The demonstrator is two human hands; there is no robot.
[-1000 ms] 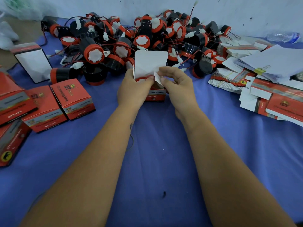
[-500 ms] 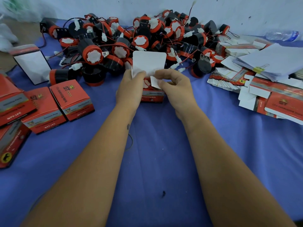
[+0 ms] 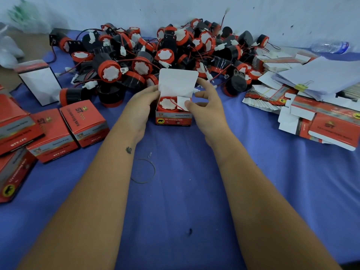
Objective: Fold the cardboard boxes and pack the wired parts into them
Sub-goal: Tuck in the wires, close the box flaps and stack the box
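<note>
A small red cardboard box stands on the blue cloth at the centre, its white lid flap raised. Inside it sits a red-and-black wired part with a white face and a red wire. My left hand grips the box's left side. My right hand holds the right side, its thumb pressing the small white side flap inward over the part. A big heap of the same wired parts lies just behind the box.
Several closed red boxes sit at the left, one white-sided box stands behind them. Stacks of flat unfolded boxes and papers lie at the right. A thin wire ring rests on the cloth between my forearms. A wall runs behind.
My hands have shifted apart to the box's sides, uncovering the part inside. The right thumb has pushed the small side flap down toward the opening.
</note>
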